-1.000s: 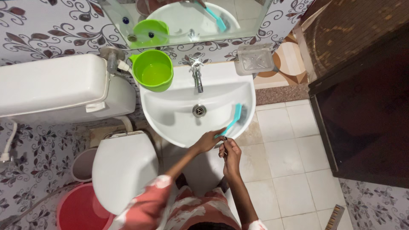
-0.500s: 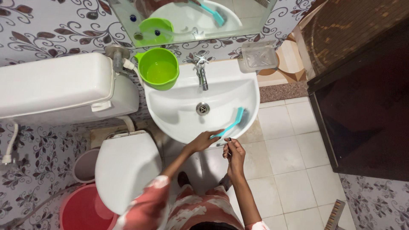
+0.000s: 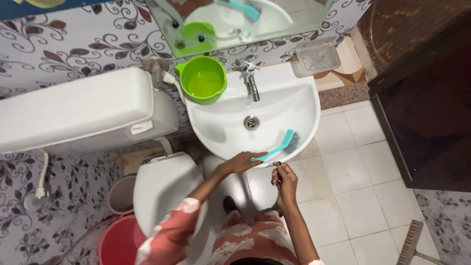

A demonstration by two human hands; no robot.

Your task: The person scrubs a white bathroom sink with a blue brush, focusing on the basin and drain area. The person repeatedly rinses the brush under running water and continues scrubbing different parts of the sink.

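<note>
My left hand [image 3: 244,162] grips the handle of a teal scrubbing brush [image 3: 280,145]. Its dark bristles rest on the inner right wall of the white washbasin [image 3: 230,128], near the front rim. My right hand [image 3: 285,180] hangs just below the basin's front edge with fingers curled, holding nothing that I can make out. A metal tap [image 3: 250,78] stands at the back of the basin, and the drain [image 3: 250,122] lies in the middle.
A green mug [image 3: 203,80] sits on the basin's left back corner. A white toilet [image 3: 164,189] with cistern [image 3: 78,110] stands to the left, a red bucket [image 3: 120,243] below it. A clear soap tray [image 3: 316,56], a mirror [image 3: 235,19], a dark door [image 3: 427,108] and a broom head [image 3: 409,243] are around.
The view has shifted, so the basin sits further right and lower. The brush has slid a little along the basin's right wall with my left hand. My right hand stays beneath the rim.
</note>
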